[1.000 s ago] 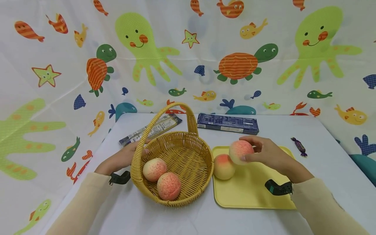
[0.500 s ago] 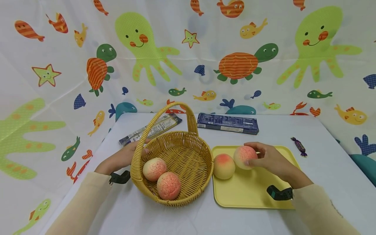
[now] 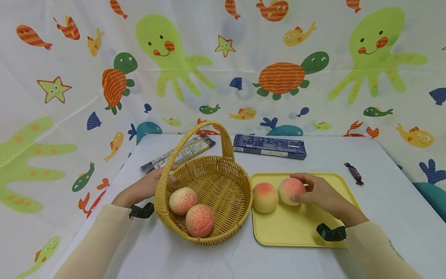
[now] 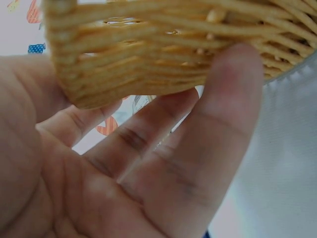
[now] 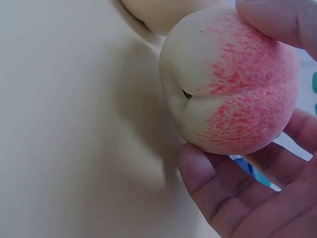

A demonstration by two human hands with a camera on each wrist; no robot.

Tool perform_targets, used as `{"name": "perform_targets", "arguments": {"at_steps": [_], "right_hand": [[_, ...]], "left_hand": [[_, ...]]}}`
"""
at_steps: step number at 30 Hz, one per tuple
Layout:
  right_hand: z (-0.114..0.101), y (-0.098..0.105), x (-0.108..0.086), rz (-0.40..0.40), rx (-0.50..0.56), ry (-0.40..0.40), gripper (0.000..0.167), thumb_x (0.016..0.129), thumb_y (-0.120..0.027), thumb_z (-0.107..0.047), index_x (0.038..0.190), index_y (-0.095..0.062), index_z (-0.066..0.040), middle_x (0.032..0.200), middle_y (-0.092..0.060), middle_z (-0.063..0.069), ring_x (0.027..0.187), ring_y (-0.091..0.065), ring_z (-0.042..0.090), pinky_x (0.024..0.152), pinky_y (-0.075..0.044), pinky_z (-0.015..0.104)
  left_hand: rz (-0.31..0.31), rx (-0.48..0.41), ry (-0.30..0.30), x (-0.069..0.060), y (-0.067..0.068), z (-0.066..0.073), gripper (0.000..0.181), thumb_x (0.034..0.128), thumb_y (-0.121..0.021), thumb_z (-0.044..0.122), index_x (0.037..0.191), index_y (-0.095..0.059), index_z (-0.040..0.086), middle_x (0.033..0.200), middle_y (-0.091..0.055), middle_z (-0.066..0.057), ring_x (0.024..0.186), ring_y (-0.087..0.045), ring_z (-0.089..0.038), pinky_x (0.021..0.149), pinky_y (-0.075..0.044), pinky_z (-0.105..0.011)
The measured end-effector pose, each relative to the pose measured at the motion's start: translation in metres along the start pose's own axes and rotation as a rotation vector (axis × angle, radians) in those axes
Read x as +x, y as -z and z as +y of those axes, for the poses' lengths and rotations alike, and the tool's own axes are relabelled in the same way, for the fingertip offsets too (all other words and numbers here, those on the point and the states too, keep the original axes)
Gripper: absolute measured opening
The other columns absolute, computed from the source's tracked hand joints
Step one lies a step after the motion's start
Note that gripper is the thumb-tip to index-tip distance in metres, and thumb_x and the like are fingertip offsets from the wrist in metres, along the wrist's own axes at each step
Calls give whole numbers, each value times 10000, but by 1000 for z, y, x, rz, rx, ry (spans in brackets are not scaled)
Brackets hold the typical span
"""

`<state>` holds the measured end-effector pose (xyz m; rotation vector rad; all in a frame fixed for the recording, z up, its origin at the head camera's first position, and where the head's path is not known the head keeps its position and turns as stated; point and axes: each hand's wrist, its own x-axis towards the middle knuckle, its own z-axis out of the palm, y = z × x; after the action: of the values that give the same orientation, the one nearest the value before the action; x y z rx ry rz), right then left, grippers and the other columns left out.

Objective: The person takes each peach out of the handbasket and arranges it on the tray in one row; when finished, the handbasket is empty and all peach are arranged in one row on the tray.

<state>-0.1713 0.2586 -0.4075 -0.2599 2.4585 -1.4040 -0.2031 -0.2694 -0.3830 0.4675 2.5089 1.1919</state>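
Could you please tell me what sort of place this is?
Probably a staged tabletop recording space: a white table, a printed sea-animal cloth behind it, and black wrist devices.

White table (image 3: 230,263); basket (image 3: 226,201), tray (image 3: 285,230), packets (image 3: 270,146), sweet (image 3: 354,173)

Basket (image 3: 226,193): left wrist view crops it top and right.
Left grip (image 3: 149,186): head view, I lose part behind the handle (image 3: 227,147).
Second peach (image 5: 168,15): top edge cuts it, right wrist view.
Blue box (image 3: 270,146): print too small.
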Motion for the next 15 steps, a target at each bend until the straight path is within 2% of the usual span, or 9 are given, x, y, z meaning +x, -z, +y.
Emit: {"name": "perform_targets", "arguments": {"at_steps": [7, 15], "right_hand": [[0, -2, 2, 7, -9, -35, 794, 867, -854, -267, 1536, -480, -58, 1456, -555, 185, 1170, -603, 324, 900, -499, 369], [-2, -4, 1, 0, 20, -6, 811, 839, -869, -173, 1532, -470, -36, 1448, -555, 198, 1242, -571, 382, 926, -505, 406]], "left_hand": [[2, 2, -1, 1, 0, -1, 535, 1059, -562, 273, 1541, -480, 57, 1441, -599, -192, 1376, -467, -409, 1019, -460, -537], [3, -3, 0, 1, 0, -1, 528, 1054, -565, 263, 1535, -488, 59, 1444, -597, -194, 1372, -471, -404, 1019, -460, -535]]}}
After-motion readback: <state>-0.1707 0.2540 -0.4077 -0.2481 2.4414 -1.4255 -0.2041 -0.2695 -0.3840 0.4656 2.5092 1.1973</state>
